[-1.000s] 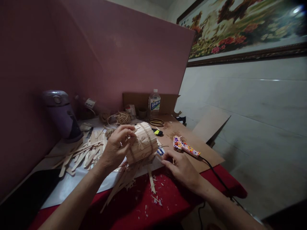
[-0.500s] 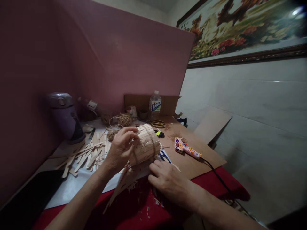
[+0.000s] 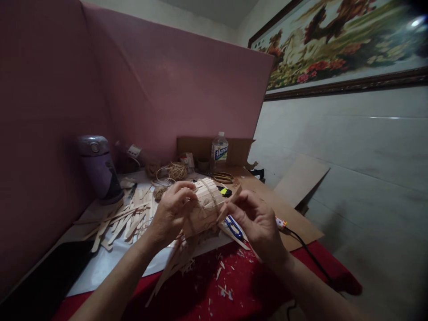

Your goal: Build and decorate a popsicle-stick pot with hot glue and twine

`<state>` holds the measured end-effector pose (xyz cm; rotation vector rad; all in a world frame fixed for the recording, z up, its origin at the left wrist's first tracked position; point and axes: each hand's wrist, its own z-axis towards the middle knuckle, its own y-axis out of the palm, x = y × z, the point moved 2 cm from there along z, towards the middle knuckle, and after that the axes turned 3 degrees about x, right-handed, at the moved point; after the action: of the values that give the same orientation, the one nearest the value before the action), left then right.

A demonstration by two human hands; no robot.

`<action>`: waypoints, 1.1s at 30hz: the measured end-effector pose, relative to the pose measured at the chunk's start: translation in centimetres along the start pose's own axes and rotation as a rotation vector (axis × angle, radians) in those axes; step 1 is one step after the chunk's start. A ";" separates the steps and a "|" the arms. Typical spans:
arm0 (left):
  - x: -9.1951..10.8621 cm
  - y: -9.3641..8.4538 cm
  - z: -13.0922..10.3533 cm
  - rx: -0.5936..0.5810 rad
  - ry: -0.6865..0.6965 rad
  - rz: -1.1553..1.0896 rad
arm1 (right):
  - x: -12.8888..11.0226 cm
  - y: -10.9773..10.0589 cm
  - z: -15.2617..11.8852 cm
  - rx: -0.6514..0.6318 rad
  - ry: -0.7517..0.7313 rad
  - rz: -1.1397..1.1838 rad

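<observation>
A barrel-shaped bundle of pale wooden craft sticks [image 3: 203, 207], bound with twine, lies on its side at the table's front. My left hand [image 3: 175, 207] grips its left end, thumb and fingers closed round it. To the right of the bundle, my right hand [image 3: 257, 220] pinches a short flat piece of wooden stick [image 3: 233, 201] close to the bundle's right end. Whether that piece touches the bundle I cannot tell. Just below lie blue-handled thread snips [image 3: 234, 227], and behind sits a black and yellow cutter [image 3: 224, 191].
Loose craft sticks [image 3: 129, 218] are heaped at left beside a purple flask [image 3: 100, 169]. Twine balls [image 3: 176, 171], scissors [image 3: 222, 177] and a plastic bottle [image 3: 220, 151] stand behind. A patterned glue gun [image 3: 281, 223] is mostly hidden by my right hand. Wood shavings litter the red cloth [image 3: 207, 285].
My right hand has risen from the table edge to the bundle's right end, and a short wooden piece now shows in its fingers. My left hand keeps its hold.
</observation>
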<state>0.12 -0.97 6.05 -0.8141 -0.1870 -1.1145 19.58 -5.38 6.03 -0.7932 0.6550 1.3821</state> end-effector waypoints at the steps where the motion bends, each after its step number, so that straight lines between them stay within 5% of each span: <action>1: 0.0 -0.1 0.1 -0.011 0.002 -0.001 | 0.2 0.3 0.7 0.032 0.006 0.025; 5: 0.2 -0.4 0.3 -0.053 0.014 -0.005 | 1.1 1.4 3.0 0.138 -0.015 0.095; 14: 0.1 -0.9 0.7 -0.108 0.041 0.085 | 2.7 3.7 4.0 0.167 0.378 0.625; 33: 0.9 -0.8 1.2 -0.114 0.166 0.252 | 3.0 4.2 3.8 0.240 0.216 0.242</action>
<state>0.14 -0.98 7.75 -0.8172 0.1169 -0.9550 15.45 -0.50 5.40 -0.6917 1.0937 1.4113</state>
